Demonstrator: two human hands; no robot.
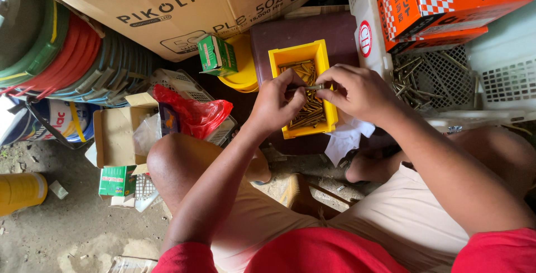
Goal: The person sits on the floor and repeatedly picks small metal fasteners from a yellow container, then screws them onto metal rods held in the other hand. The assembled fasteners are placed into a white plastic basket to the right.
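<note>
bolt (310,87) lies level, left-right

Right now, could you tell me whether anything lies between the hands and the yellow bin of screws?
Nothing visible does. The left hand and right hand hold a long metal screw between them directly above the yellow bin, whose open top is uncovered. The white paper lies beside the bin, not over it.

Brass-toned metal screws (308,111) are glinting in the smooth, glossy yellow plastic bin (329,83); the matt brown cardboard carton (167,5) is looking dull, the crinkled red plastic bag (195,114) is shining, and the white plastic mesh basket (502,77) is showing matt.
</note>
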